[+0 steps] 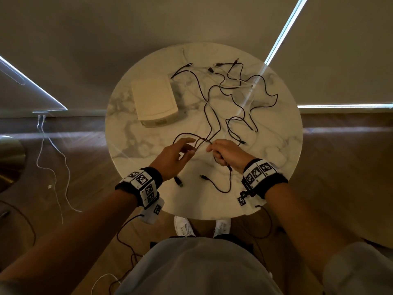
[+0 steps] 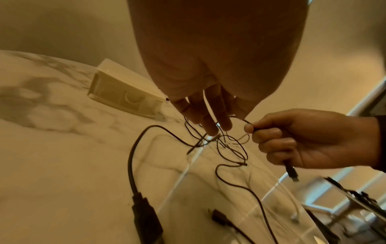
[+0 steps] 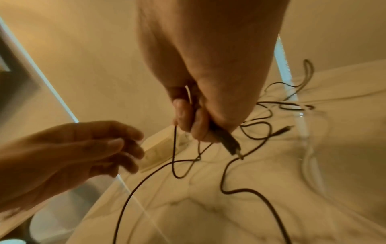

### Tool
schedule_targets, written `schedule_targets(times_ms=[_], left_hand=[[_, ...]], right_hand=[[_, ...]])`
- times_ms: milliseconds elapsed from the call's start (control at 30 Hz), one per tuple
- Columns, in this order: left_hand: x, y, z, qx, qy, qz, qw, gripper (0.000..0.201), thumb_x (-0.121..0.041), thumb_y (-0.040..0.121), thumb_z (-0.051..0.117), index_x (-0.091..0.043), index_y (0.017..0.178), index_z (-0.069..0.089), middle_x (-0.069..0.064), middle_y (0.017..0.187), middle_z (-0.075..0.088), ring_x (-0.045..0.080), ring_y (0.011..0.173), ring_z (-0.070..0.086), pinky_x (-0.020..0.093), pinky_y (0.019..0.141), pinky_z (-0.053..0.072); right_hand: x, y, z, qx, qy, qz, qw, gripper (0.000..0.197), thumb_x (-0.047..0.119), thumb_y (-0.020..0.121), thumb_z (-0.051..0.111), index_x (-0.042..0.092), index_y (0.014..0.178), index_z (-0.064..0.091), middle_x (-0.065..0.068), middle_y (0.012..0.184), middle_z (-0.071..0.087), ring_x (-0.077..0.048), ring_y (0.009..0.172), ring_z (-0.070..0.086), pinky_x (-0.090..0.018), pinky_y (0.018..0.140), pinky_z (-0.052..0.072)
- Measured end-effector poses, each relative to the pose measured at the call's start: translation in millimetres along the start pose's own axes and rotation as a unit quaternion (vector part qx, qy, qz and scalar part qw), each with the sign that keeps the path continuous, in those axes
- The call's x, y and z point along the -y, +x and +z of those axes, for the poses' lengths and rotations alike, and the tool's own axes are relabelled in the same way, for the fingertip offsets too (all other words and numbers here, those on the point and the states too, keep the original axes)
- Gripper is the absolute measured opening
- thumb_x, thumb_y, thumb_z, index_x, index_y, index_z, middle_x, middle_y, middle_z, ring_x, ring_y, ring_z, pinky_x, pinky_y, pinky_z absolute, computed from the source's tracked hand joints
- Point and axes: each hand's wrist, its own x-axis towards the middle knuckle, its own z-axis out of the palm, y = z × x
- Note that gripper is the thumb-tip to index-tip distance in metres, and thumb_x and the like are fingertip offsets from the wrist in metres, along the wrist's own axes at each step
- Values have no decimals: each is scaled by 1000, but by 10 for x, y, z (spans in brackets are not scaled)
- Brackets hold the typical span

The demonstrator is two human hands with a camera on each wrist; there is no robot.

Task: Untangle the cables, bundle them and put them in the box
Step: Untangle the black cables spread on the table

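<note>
Head view: untangling is under way. Right hand [image 1: 228, 154] grips a black cable [image 1: 212, 116] near its plug; left hand [image 1: 174, 158] hangs relaxed, empty. Cable trails over table [image 1: 127, 145] beside closed box [image 1: 154, 99]. Next: draw it free.

This looks like a room in a home. A small round marble-topped table [image 1: 131, 133] stands on a wood plank floor [image 1: 340, 188], with drawn roller blinds [image 1: 340, 60] at 12 to 2 o'clock leaking daylight at their edges. A brass-coloured round base [image 1: 10, 158] sits at 9 o'clock, and white charging leads [image 1: 53, 167] trail across the floor near it.
</note>
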Motion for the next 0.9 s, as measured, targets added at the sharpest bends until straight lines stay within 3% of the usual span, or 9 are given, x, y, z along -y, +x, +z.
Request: schedule_targets(times_ms=[100, 200, 267, 367, 500, 600, 767, 833, 900], left_hand=[[6, -2, 146, 64, 50, 23, 996, 24, -35, 101, 50, -25, 121, 58, -9, 112, 66, 5, 100, 60, 18, 83, 43], [5, -2, 347, 138, 114, 44, 983, 23, -32, 101, 50, -22, 118, 63, -3, 110, 66, 12, 97, 61, 26, 85, 49], [-6, 16, 522, 189, 172, 54, 965, 24, -31, 100, 51, -22, 118, 63, 0, 111, 65, 17, 96, 61, 33, 87, 51], [-77, 49, 768, 251, 209, 16, 945, 26, -34, 99, 50, -25, 121, 62, 1, 118, 58, 22, 101, 59, 36, 89, 48], [-161, 73, 1063, 286, 269, 16, 920, 32, -32, 97, 55, -26, 129, 57, 2, 128, 48, 28, 107, 56, 38, 89, 47], [-191, 76, 1194, 285, 327, 11, 901, 33, -30, 95, 56, -26, 128, 57, 3, 129, 45, 30, 111, 52, 40, 88, 45], [-137, -55, 1299, 207, 427, 58, 878, 29, -33, 95, 53, -25, 122, 56, 4, 130, 43, 29, 114, 42, 39, 88, 40], [-113, -110, 1295, 167, 423, 58, 889, 28, -34, 95, 52, -27, 123, 55, 3, 131, 44, 28, 116, 41, 39, 94, 37], [-120, -123, 1232, 133, 374, 25, 917, 26, -36, 97, 48, -28, 121, 54, 0, 126, 51, 27, 115, 43, 39, 98, 34]], right_hand=[[-169, -3, -201, -122, 102, -15, 987, 22, 11, 101, 43, 9, 87, 60, 0, 60, 38, -9, 43, 30, -24, 44, 22], [-267, -66, -385, -168, 205, -39, 963, 22, 11, 101, 41, 8, 86, 57, 1, 57, 37, -10, 43, 27, -27, 46, 19], [-332, -120, -458, -171, 225, -45, 958, 22, 11, 101, 41, 8, 86, 57, 1, 58, 37, -11, 44, 28, -27, 46, 19], [-464, -167, -488, -156, 202, -39, 966, 22, 13, 102, 41, 8, 87, 57, 0, 58, 39, -13, 47, 28, -30, 49, 18], [-654, -226, -470, -121, 161, -15, 979, 24, 16, 101, 42, 9, 85, 58, -2, 60, 39, -14, 48, 30, -29, 49, 21], [-749, -265, -425, -85, 134, 3, 987, 25, 15, 100, 42, 10, 81, 57, -3, 61, 41, -14, 47, 33, -27, 47, 25], [-817, -297, -417, -26, 140, 25, 990, 27, 16, 98, 40, 11, 75, 52, -1, 56, 39, -14, 46, 31, -29, 47, 24], [-836, -314, -439, -11, 138, 32, 990, 28, 17, 97, 40, 12, 72, 51, 0, 56, 37, -14, 46, 29, -28, 47, 23], [-852, -329, -452, -3, 117, 32, 993, 27, 17, 96, 43, 12, 71, 50, 0, 55, 37, -14, 47, 28, -29, 47, 22]])
